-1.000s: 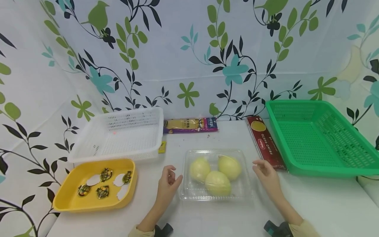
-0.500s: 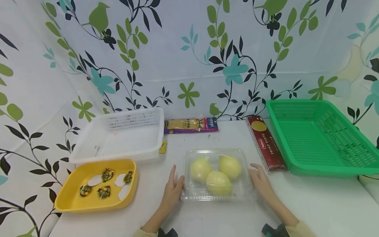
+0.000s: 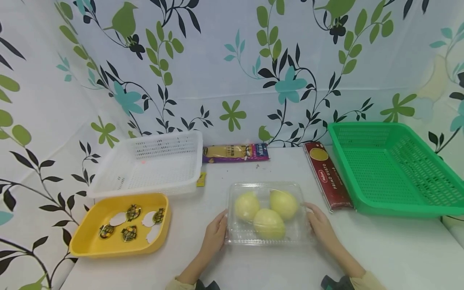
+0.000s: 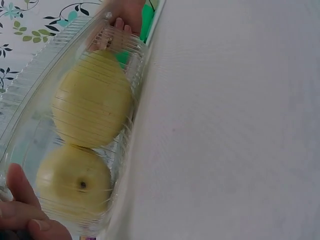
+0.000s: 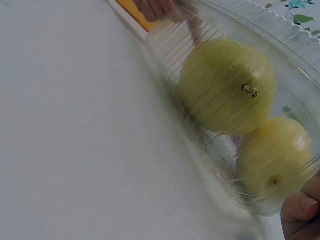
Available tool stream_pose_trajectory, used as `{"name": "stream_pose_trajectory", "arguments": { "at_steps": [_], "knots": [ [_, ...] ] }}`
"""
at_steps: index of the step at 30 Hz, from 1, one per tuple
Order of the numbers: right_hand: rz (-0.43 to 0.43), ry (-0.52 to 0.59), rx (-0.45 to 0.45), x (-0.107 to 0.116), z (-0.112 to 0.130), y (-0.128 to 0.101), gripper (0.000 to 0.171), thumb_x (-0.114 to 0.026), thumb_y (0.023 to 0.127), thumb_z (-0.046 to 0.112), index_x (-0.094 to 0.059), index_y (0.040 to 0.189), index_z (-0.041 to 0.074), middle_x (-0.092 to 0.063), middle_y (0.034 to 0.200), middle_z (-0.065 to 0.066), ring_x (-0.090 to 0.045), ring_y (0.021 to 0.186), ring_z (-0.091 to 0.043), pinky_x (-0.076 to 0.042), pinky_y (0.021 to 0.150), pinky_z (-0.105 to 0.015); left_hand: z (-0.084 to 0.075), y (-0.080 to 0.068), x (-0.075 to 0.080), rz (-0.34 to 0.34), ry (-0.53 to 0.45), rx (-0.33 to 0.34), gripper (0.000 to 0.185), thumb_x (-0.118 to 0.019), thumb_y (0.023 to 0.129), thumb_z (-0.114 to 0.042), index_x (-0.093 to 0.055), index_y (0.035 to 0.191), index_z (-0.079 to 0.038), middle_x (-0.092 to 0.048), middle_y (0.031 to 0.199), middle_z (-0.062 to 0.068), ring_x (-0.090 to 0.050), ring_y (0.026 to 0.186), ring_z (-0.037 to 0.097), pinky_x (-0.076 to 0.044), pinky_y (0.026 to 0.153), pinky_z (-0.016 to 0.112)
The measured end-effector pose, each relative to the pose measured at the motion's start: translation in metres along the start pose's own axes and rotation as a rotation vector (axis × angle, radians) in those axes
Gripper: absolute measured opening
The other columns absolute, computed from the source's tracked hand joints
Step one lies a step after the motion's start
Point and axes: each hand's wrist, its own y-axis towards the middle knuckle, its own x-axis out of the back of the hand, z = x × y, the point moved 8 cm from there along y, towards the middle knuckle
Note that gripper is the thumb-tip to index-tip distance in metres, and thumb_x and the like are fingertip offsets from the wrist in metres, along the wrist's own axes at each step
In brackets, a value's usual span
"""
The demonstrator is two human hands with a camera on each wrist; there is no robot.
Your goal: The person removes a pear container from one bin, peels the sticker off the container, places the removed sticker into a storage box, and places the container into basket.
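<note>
A clear plastic clamshell box [image 3: 239, 235] with a lid sits in the middle of the white table. Inside are three round yellow-green fruits, one front fruit [image 3: 269, 225] and two behind it. My left hand [image 3: 214, 235] holds the box by its left side; my right hand [image 3: 320, 226] holds the right side. The left wrist view shows my left thumb and fingers [image 4: 22, 192] at the near end of the box. At the lower right of the right wrist view, my right fingers [image 5: 300, 206] are at the box edge. Fingers under the box are partly hidden.
Left stands a yellow tray [image 3: 119, 254] with several small packets, before a white basket [image 3: 170, 185]. A purple-and-yellow packet [image 3: 235, 153] lies at the back. A dark red packet [image 3: 328, 177] leans along the green basket [image 3: 362, 201] on the right.
Both hands have moved in to the box. First they were apart from its sides, then the fingers straightened alongside it; now they hold it. The box has hardly moved.
</note>
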Motion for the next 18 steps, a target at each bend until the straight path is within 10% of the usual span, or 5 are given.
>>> {"name": "stream_pose_trajectory", "arguments": {
  "at_steps": [8,18],
  "knots": [
    [-0.017,0.103,0.015,-0.002,0.001,-0.002,0.031,-0.036,0.094,0.004,-0.045,0.123,-0.001,-0.038,0.054,0.002,-0.032,0.040,-0.005,-0.030,0.036,-0.021,0.026,0.008,0.001,-0.032,0.099,-0.054,0.037,-0.035,0.098,-0.017,-0.044,0.123,0.008,-0.052,0.068,0.003,-0.047,0.055,0.007,-0.044,0.048,0.022],
    [-0.020,0.103,0.027,-0.002,-0.001,-0.002,0.032,-0.039,0.096,0.012,-0.045,0.125,0.000,-0.037,0.052,0.004,-0.032,0.040,-0.004,-0.030,0.035,-0.022,0.022,0.008,0.004,-0.061,0.156,-0.135,0.030,-0.036,0.098,-0.013,-0.050,0.111,0.010,-0.058,0.081,0.011,-0.052,0.065,0.015,-0.046,0.056,0.026]
  ]
}}
